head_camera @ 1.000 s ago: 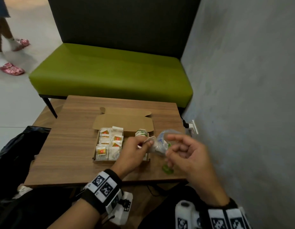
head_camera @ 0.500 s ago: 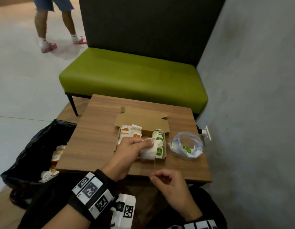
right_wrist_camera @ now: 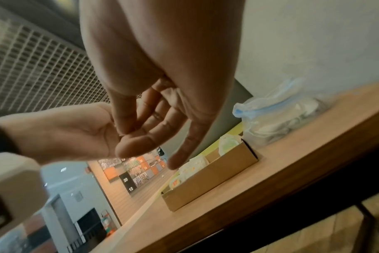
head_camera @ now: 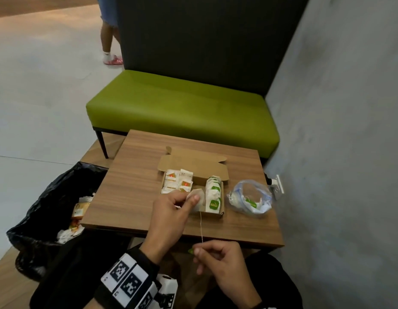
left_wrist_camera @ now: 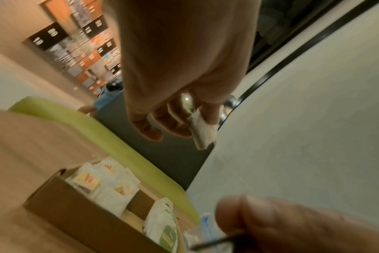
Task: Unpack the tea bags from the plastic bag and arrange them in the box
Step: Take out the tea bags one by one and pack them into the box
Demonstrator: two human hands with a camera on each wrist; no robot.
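Note:
An open cardboard box [head_camera: 215,214] on the wooden table holds orange-tagged tea bags [head_camera: 179,181] on its left and green-tagged ones [head_camera: 212,197] on its right. My left hand [head_camera: 189,201] pinches a white tea bag [head_camera: 197,196] over the box's middle; the left wrist view shows the tea bag [left_wrist_camera: 202,131] between thumb and fingers. Its string [head_camera: 201,226] runs down to my right hand [head_camera: 197,253], which pinches the green tag [head_camera: 190,250] below the table's front edge. The clear plastic bag [head_camera: 249,199] lies right of the box with tea bags inside.
A black rubbish bag [head_camera: 48,208] with wrappers stands left of the table [head_camera: 131,197]. A green bench [head_camera: 182,112] is behind it and a grey wall [head_camera: 338,152] to the right, with a socket [head_camera: 278,186]. A person's legs [head_camera: 109,41] are far back.
Both hands were at the plastic bag. My left hand then carried a tea bag over the box, and my right hand drew the tag and string down towards me.

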